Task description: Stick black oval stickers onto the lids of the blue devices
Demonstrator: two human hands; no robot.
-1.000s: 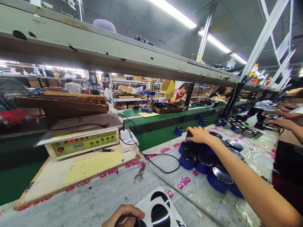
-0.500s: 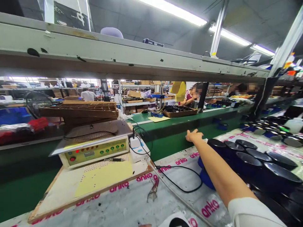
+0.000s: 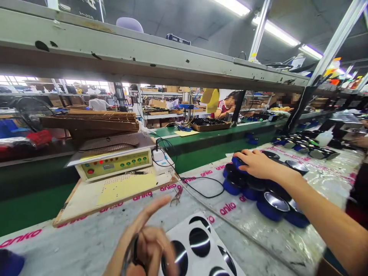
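1. Closing its thumb and fingers about a blue piece (image 3: 238,163), the right hand (image 3: 254,163) is at the far left corner of a cluster of black-topped blue cups (image 3: 274,209); whether that piece is lifted clear of its neighbours cannot be told.
2. The left hand (image 3: 148,245) has its index finger stretched out and the other fingers curled around a dark object (image 3: 133,249), perhaps a small tool, though blur hides its shape.
3. Just beside and partly behind the left hand, a white sheet (image 3: 185,230) bearing glossy black discs (image 3: 199,242) lies on the plastic-covered bench (image 3: 94,245).
4. A pale cord (image 3: 227,222) runs between the sheet and the cluster; a thin black cable (image 3: 207,196) loops near the cups.
5. To the left, a control box (image 3: 115,166) stands on a board, with a pen (image 3: 136,172) and yellow paper (image 3: 126,189) in front.
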